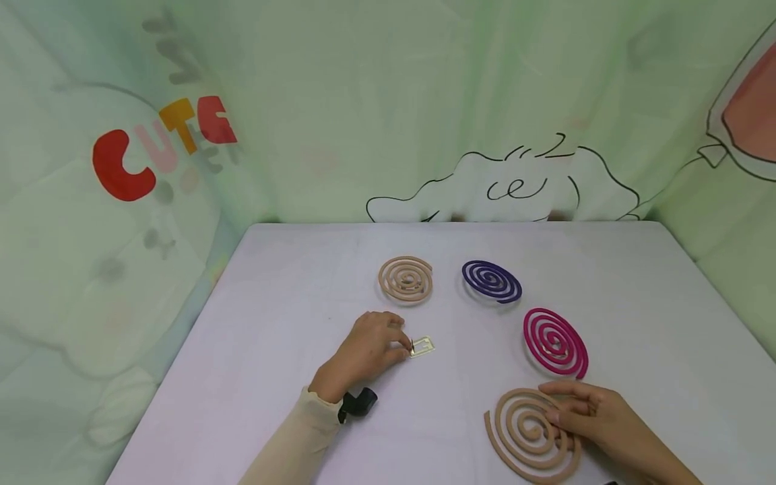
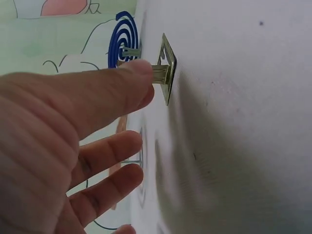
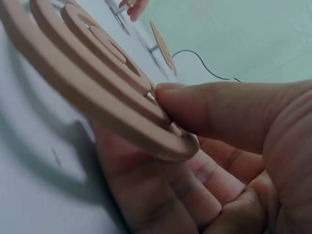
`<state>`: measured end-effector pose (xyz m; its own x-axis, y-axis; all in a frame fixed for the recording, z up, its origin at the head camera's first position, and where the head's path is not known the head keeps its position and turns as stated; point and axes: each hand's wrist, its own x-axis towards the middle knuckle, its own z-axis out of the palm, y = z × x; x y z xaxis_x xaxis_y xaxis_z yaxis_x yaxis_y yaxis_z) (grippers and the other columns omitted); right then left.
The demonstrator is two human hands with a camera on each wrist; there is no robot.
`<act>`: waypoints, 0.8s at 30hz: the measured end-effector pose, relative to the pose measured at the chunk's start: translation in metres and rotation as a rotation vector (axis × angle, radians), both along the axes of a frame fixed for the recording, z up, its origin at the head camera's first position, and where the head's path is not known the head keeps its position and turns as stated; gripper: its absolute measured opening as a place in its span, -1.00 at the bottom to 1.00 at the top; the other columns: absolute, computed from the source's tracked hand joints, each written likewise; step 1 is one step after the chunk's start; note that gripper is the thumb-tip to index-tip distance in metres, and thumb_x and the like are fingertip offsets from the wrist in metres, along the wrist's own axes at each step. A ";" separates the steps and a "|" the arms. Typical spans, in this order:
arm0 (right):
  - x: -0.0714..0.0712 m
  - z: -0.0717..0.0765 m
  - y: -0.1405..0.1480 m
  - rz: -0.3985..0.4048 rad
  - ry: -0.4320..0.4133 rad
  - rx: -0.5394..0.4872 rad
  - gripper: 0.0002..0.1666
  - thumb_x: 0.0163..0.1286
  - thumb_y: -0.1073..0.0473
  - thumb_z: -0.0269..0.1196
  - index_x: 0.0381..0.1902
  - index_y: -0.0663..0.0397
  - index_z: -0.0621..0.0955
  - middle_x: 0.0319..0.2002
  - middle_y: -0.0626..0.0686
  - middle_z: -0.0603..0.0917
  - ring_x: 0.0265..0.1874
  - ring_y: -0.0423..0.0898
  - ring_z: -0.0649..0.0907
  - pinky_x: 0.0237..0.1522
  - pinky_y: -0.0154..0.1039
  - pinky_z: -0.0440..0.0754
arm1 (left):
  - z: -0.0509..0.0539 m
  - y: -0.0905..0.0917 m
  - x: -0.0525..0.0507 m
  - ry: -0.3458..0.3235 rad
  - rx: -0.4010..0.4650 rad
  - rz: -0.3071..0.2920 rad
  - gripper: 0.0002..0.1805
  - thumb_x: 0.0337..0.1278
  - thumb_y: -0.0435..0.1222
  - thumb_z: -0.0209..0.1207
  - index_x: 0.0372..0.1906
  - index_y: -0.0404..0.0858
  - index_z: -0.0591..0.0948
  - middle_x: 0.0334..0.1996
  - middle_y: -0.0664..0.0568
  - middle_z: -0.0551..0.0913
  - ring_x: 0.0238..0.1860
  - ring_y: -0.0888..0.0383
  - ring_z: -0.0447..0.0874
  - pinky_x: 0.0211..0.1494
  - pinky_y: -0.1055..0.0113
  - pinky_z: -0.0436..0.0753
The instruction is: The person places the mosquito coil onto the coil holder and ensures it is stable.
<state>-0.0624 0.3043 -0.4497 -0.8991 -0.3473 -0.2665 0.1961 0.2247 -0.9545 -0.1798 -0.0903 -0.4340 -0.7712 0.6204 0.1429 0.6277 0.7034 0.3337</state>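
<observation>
My left hand (image 1: 371, 345) pinches the upright tab of a small gold-coloured metal coil stand (image 1: 424, 346) between thumb and finger. In the left wrist view the flat base of the stand (image 2: 168, 68) appears edge-on by the white surface, and my other fingers are spread. At the lower right, my right hand (image 1: 585, 417) grips the edge of a tan mosquito coil (image 1: 523, 431). The right wrist view shows the thumb on top of the coil (image 3: 92, 97) and the fingers below it, with a shadow under the coil.
Another tan mosquito coil (image 1: 393, 291) is raised on a stand beyond my left hand. A dark blue coil (image 1: 485, 288) sits at the back, and a magenta coil (image 1: 568, 341) is just beyond my right hand. The white table (image 1: 254, 303) is bordered by printed curtains (image 1: 364, 101).
</observation>
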 end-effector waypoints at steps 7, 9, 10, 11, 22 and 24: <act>-0.006 0.006 -0.019 -0.030 0.003 0.066 -0.36 0.57 0.21 0.24 0.38 0.60 0.35 -0.25 0.15 0.79 -0.36 -0.14 0.73 -0.29 -0.24 0.73 | 0.005 -0.005 0.011 0.028 -0.061 -0.060 -0.81 0.32 -0.13 0.35 -0.05 -0.02 0.85 0.23 -0.14 0.66 0.31 -0.12 0.57 0.31 -0.15 0.51; -0.007 0.007 -0.023 -0.034 0.023 0.066 -0.35 0.57 0.22 0.24 0.39 0.59 0.35 -0.25 0.15 0.80 -0.35 -0.15 0.74 -0.28 -0.25 0.73 | 0.004 -0.005 0.013 0.023 -0.073 -0.059 -0.78 0.34 -0.11 0.35 -0.01 -0.02 0.84 0.26 -0.15 0.65 0.32 -0.12 0.56 0.31 -0.19 0.50; -0.007 0.006 -0.025 -0.033 0.032 0.062 -0.35 0.57 0.22 0.24 0.39 0.59 0.34 -0.26 0.15 0.80 -0.35 -0.15 0.74 -0.28 -0.25 0.73 | 0.004 -0.005 0.013 0.024 -0.077 -0.057 -0.77 0.34 -0.11 0.34 0.01 -0.02 0.83 0.26 -0.15 0.64 0.32 -0.13 0.55 0.31 -0.20 0.50; -0.008 0.006 -0.027 -0.033 0.044 0.065 -0.35 0.57 0.23 0.23 0.39 0.59 0.33 -0.26 0.14 0.80 -0.35 -0.16 0.74 -0.28 -0.26 0.73 | 0.004 -0.004 0.014 0.028 -0.081 -0.053 -0.76 0.33 -0.12 0.35 0.02 -0.02 0.83 0.27 -0.16 0.64 0.32 -0.12 0.55 0.30 -0.21 0.51; -0.013 0.012 -0.046 -0.052 0.007 0.036 -0.16 0.38 0.24 0.41 0.44 0.55 0.30 -0.35 0.16 0.74 -0.48 -0.08 0.73 -0.39 -0.19 0.74 | 0.004 -0.005 0.024 -0.029 -0.148 0.044 -0.61 0.38 0.03 0.29 0.22 0.08 0.73 0.41 -0.11 0.52 0.44 -0.12 0.45 0.40 -0.37 0.36; -0.014 0.012 -0.048 -0.042 0.021 0.021 -0.19 0.39 0.26 0.40 0.42 0.56 0.31 -0.36 0.15 0.73 -0.48 -0.08 0.73 -0.39 -0.21 0.73 | 0.003 -0.006 0.025 -0.033 -0.160 0.054 -0.58 0.38 0.06 0.28 0.26 0.10 0.71 0.44 -0.11 0.50 0.45 -0.13 0.43 0.42 -0.39 0.33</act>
